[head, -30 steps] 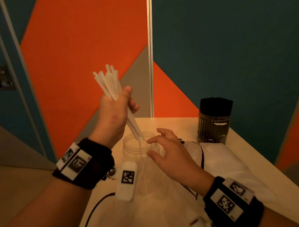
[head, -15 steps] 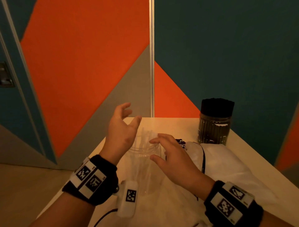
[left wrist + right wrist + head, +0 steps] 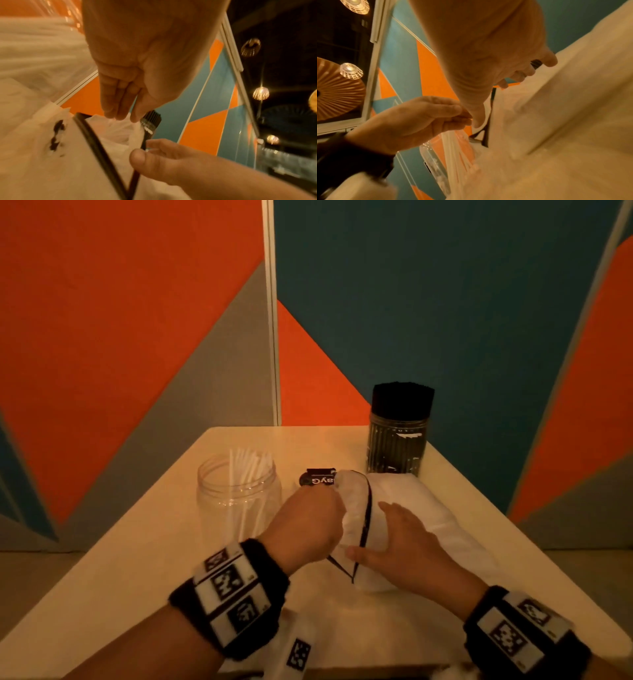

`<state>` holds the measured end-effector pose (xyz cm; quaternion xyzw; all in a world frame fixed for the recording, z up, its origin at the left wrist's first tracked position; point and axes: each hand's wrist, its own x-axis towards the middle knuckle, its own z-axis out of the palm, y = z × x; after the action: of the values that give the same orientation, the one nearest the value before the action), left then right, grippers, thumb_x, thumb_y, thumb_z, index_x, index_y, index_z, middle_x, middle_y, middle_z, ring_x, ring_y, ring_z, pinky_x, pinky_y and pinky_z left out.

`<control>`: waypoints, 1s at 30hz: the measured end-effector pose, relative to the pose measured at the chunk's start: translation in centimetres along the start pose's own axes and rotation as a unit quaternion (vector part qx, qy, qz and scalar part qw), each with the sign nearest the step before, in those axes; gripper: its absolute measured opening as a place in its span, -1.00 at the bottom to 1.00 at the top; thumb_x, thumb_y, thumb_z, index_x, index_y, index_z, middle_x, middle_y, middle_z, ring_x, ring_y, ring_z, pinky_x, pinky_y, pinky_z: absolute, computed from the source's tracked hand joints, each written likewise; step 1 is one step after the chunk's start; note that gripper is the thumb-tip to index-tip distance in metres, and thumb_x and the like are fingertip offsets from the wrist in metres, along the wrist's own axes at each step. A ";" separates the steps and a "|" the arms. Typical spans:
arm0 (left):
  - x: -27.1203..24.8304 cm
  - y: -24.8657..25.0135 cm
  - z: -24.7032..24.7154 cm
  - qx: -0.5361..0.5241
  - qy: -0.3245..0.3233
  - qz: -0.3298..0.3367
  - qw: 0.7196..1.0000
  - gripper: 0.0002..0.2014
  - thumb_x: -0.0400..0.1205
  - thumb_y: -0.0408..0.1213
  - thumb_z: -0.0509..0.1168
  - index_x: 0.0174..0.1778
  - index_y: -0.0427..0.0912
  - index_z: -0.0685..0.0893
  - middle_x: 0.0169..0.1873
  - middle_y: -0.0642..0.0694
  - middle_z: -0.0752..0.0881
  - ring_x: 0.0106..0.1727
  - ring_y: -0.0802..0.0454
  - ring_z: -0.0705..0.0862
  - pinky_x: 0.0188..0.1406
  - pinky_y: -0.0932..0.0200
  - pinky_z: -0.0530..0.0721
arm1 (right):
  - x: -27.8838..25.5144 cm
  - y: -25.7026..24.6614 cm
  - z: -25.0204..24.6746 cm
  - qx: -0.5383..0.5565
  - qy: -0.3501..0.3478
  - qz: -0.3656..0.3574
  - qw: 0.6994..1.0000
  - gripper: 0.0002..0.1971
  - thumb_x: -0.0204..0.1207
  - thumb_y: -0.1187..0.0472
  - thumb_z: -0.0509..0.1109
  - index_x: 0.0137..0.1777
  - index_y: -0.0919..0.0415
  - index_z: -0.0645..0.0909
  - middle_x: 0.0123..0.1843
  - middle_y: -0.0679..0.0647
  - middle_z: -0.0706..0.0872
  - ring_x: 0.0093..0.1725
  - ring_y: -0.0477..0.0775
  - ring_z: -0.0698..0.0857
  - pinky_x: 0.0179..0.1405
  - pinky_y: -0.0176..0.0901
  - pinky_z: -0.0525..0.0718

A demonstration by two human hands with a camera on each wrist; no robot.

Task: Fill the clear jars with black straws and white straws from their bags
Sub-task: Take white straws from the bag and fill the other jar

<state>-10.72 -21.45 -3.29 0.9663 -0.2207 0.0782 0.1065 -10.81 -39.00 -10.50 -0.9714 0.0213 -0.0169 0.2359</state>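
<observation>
Setting: a pale, cream-coloured table (image 3: pixel 147 546) stands against a wall painted in orange, teal and grey shapes.
Left hand (image 3: pixel 305 529): it reaches into the mouth of the soft white plastic bag of straws (image 3: pixel 421 518), fingers bunched together and pointing down at the bag's crumpled edge. The wrist view shows the fingertips (image 3: pixel 116 115) close together at the plastic, but whether they actually pinch it cannot be told.
Right hand (image 3: pixel 407 546): it lies on top of the bag with fingers straight and spread and the thumb out to the side, pressing the plastic down, not curled round anything.
Bag: it lies on its side on the table, in front of the person and to the right, its opening turned toward the left hand. A thin black cord (image 3: pixel 364 525) loops across the opening.
Clear plastic jar (image 3: pixel 238 498): it stands upright on the table just left of the left hand, lid off, holding a loose handful of thin white straws (image 3: pixel 246 474) that lean inside it.
Second clear jar (image 3: pixel 397 446): it stands upright at the far right of the table, just behind the bag, packed full of black straws (image 3: pixel 402 398) that rise above its rim.
Small item: a black label with white lettering (image 3: pixel 318 477) lies between the two jars, beside the bag's mouth.
</observation>
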 end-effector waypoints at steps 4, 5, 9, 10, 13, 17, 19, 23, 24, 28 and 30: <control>3.5 0.3 2.3 0.013 -0.106 0.029 0.994 -0.81 0.64 -0.44 0.20 -0.03 -0.45 0.70 -0.12 -0.27 0.71 0.00 -0.25 0.70 -0.12 0.00 0.56 | -0.3 0.1 1.6 -0.076 -0.064 0.019 0.995 0.39 0.11 -0.73 0.28 0.78 0.00 -0.26 0.82 0.07 -0.21 0.78 0.18 -0.20 0.71 0.34 -0.05; 4.3 0.5 2.7 0.017 -0.118 0.034 0.992 -0.80 0.65 -0.44 0.20 0.01 -0.45 0.70 -0.08 -0.27 0.73 -0.01 -0.22 0.69 -0.13 0.02 0.56 | -0.4 0.1 1.8 -0.089 -0.070 0.015 0.993 0.41 0.10 -0.73 0.29 0.78 0.03 -0.27 0.82 0.09 -0.23 0.78 0.20 -0.22 0.70 0.36 -0.08; 7.0 1.2 3.6 0.012 -0.145 0.023 0.989 -0.75 0.68 -0.44 0.18 0.25 -0.41 0.57 0.01 -0.25 0.69 -0.04 -0.17 0.66 -0.24 0.12 0.48 | -0.6 0.4 2.4 -0.118 -0.065 0.002 0.991 0.47 0.05 -0.74 0.29 0.78 0.11 -0.23 0.81 0.15 -0.21 0.78 0.24 -0.23 0.70 0.38 -0.10; 7.5 1.4 3.8 0.009 -0.156 0.014 0.988 -0.77 0.68 -0.43 0.20 0.22 -0.38 0.59 0.07 -0.26 0.69 0.05 -0.19 0.67 -0.18 0.12 0.49 | -0.6 0.5 2.5 -0.122 -0.063 0.000 0.991 0.47 0.05 -0.74 0.29 0.78 0.13 -0.23 0.81 0.15 -0.21 0.78 0.24 -0.23 0.70 0.38 -0.10; 8.5 1.6 4.3 -0.012 -0.179 0.005 0.984 -0.81 0.66 -0.44 0.22 0.17 -0.40 0.60 0.13 -0.31 0.68 0.13 -0.24 0.67 -0.12 0.13 0.50 | -0.3 0.6 2.9 -0.127 -0.066 0.001 0.990 0.48 0.04 -0.73 0.29 0.78 0.14 -0.25 0.81 0.14 -0.24 0.77 0.24 -0.26 0.70 0.37 -0.12; 9.5 1.5 3.6 -0.017 -0.207 0.023 0.978 -0.74 0.70 -0.30 0.29 0.24 -0.37 0.62 0.19 -0.28 0.68 0.18 -0.19 0.66 -0.08 0.23 0.48 | -0.1 0.8 3.2 -0.134 -0.071 -0.001 0.988 0.50 0.03 -0.75 0.27 0.78 0.16 -0.27 0.81 0.15 -0.25 0.77 0.25 -0.27 0.70 0.39 -0.13; 9.8 1.2 3.1 -0.003 -0.239 0.029 0.971 -0.69 0.71 -0.21 0.28 0.29 -0.31 0.63 0.23 -0.22 0.68 0.21 -0.15 0.65 -0.05 0.25 0.46 | 0.0 0.8 3.2 -0.134 -0.078 0.001 0.988 0.52 0.02 -0.74 0.29 0.77 0.17 -0.29 0.80 0.16 -0.27 0.76 0.26 -0.29 0.69 0.38 -0.15; 9.9 1.1 2.0 0.011 -0.258 0.013 0.966 -0.62 0.68 -0.18 0.29 0.39 -0.24 0.60 0.31 -0.17 0.65 0.23 -0.09 0.61 0.05 0.22 0.45 | 0.0 0.8 3.3 -0.122 -0.086 0.000 0.989 0.53 0.00 -0.73 0.31 0.77 0.16 -0.31 0.80 0.15 -0.31 0.76 0.25 -0.33 0.69 0.38 -0.20; 9.7 1.1 1.8 0.021 -0.263 0.004 0.965 -0.60 0.68 -0.16 0.28 0.41 -0.24 0.59 0.31 -0.15 0.64 0.19 -0.05 0.58 0.05 0.22 0.43 | 0.0 0.9 3.3 -0.121 -0.087 -0.002 0.989 0.53 0.00 -0.73 0.31 0.77 0.15 -0.32 0.80 0.14 -0.32 0.76 0.24 -0.33 0.69 0.39 -0.20; 8.9 0.9 2.2 0.026 -0.272 -0.026 0.962 -0.73 0.70 -0.24 0.17 0.06 -0.35 0.69 -0.21 -0.12 0.68 -0.31 0.04 0.55 -0.45 0.37 0.50 | -0.1 0.8 3.3 -0.111 -0.088 -0.006 0.990 0.52 0.02 -0.71 0.33 0.76 0.12 -0.36 0.79 0.11 -0.35 0.75 0.19 -0.36 0.69 0.39 -0.22; 8.4 1.1 2.7 0.012 -0.259 -0.040 0.965 -0.77 0.68 -0.35 0.12 -0.18 -0.32 0.64 -0.37 -0.14 0.61 -0.49 0.05 0.47 -0.72 0.35 0.38 | -0.2 0.7 3.1 -0.117 -0.090 -0.005 0.989 0.52 0.02 -0.71 0.33 0.76 0.12 -0.37 0.80 0.12 -0.35 0.75 0.20 -0.36 0.69 0.40 -0.21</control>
<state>-3.44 -26.46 -4.01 0.9628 -0.2011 -0.1769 0.0369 -10.85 -38.17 -13.62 -0.9899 -0.0029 0.0723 0.1217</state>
